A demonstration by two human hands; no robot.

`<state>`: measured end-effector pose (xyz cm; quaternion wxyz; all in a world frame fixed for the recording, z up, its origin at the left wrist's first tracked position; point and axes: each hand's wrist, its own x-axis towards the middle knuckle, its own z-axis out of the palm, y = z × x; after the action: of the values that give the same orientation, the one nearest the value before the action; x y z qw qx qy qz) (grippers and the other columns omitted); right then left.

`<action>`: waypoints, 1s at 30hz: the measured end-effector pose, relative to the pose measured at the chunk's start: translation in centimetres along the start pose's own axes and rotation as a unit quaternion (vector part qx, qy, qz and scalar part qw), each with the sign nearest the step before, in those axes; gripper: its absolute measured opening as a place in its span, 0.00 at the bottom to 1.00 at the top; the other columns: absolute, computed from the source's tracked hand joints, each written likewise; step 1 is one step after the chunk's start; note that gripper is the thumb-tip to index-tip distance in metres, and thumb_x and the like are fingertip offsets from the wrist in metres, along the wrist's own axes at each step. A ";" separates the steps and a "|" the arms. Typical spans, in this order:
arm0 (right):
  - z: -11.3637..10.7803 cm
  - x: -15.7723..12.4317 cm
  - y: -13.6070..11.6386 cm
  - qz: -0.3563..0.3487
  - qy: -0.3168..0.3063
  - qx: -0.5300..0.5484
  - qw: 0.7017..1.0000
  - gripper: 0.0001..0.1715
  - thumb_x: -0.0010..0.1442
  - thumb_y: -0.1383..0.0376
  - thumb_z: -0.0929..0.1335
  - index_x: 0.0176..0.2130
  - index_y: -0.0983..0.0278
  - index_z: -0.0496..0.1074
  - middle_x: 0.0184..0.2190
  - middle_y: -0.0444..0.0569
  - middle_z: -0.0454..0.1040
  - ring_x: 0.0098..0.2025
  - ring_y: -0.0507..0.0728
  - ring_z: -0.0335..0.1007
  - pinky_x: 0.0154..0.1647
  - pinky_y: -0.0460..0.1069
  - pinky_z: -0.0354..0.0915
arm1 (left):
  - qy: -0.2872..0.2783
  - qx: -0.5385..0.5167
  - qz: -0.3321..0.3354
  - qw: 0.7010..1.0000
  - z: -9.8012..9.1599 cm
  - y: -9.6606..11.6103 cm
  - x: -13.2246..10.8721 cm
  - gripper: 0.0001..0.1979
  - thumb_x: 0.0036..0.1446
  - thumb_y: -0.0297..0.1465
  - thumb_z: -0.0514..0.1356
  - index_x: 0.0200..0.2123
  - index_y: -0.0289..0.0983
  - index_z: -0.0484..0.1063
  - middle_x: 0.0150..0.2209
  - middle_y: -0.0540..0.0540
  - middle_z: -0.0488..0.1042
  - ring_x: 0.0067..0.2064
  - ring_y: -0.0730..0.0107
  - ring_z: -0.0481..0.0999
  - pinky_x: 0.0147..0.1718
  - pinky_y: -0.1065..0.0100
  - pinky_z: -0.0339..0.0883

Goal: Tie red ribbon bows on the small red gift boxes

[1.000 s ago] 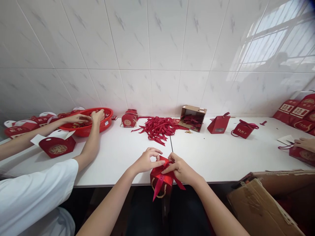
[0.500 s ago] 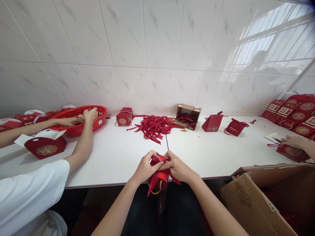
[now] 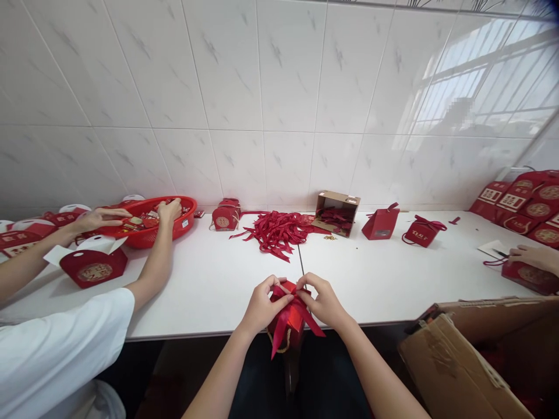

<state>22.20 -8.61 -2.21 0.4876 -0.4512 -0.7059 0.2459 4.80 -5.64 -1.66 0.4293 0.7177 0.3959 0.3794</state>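
Head view showed the left hand and right hand each with thumb and fingertip closed on the ribbon, over the red box at the table's near edge. Ribbon looked soft, slippery, best pinched near the knot; the box seemed light, stiff card, easily dented, best steadied by its sides. Gold characters on a small box, far right, were unreadable.

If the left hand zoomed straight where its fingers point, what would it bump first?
Probably the red ribbon on the red box, then the right hand just across; depth is hard to judge.
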 end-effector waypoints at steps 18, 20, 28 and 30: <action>0.3 -1.3 2.2 0.052 0.025 0.083 0.995 0.12 0.58 0.62 0.65 0.43 0.62 0.67 0.40 0.49 0.68 0.43 0.54 0.67 0.46 0.53 0.69 | -0.026 -0.031 0.006 0.999 -0.3 0.2 -0.5 0.08 0.50 0.32 0.62 0.32 0.39 0.65 0.41 0.44 0.76 0.59 0.59 0.63 0.55 0.56 0.58; 0.2 -1.4 2.2 0.046 0.011 0.072 0.996 0.15 0.58 0.62 0.65 0.46 0.61 0.67 0.43 0.51 0.68 0.46 0.55 0.67 0.46 0.53 0.68 | -0.045 -0.045 0.004 0.998 -0.6 0.3 -0.5 0.06 0.53 0.33 0.60 0.33 0.39 0.66 0.42 0.43 0.76 0.59 0.60 0.63 0.55 0.56 0.58; 0.3 -1.2 1.9 0.053 0.022 0.085 0.995 0.11 0.59 0.60 0.64 0.37 0.63 0.72 0.38 0.51 0.72 0.42 0.56 0.69 0.44 0.52 0.68 | -0.034 -0.051 0.014 0.998 -1.4 -0.4 -0.1 0.07 0.54 0.36 0.59 0.29 0.37 0.69 0.45 0.42 0.74 0.52 0.61 0.69 0.53 0.59 0.61; 0.3 -1.1 1.8 0.068 0.029 0.103 0.992 0.11 0.58 0.59 0.65 0.36 0.64 0.72 0.37 0.51 0.72 0.40 0.55 0.70 0.43 0.51 0.68 | -0.051 -0.045 0.028 0.997 -1.8 -0.2 -0.1 0.07 0.53 0.35 0.59 0.28 0.37 0.67 0.41 0.43 0.74 0.50 0.62 0.70 0.51 0.61 0.63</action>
<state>22.79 -8.70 -4.22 0.5342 -0.4523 -0.6298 0.3369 3.11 -5.10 -1.21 0.4699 0.7268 0.3361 0.3715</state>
